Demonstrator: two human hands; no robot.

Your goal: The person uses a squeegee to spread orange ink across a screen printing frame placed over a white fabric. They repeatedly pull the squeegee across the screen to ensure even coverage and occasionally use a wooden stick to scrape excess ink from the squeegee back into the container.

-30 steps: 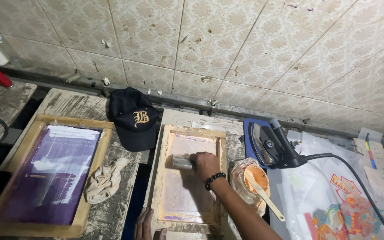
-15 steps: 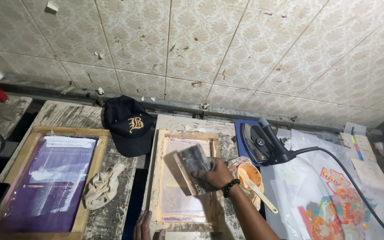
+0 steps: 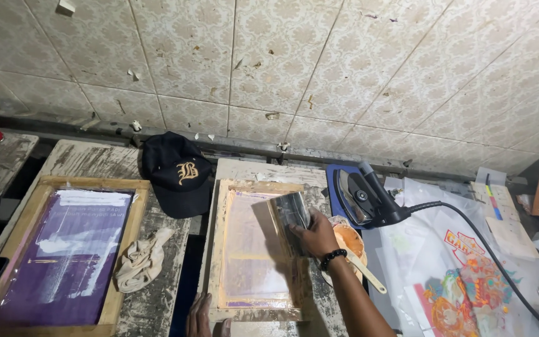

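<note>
At the bottom centre of the frame, the left hand (image 3: 199,317) lies flat, fingers spread, on the near edge of the wooden screen frame (image 3: 255,248) on the worktop (image 3: 157,274). Just beyond, the right hand (image 3: 314,235) pinches a squeegee (image 3: 291,219), tilted above the frame's right side. Farther back sit a black cap (image 3: 176,175) and an iron (image 3: 364,196).
</note>
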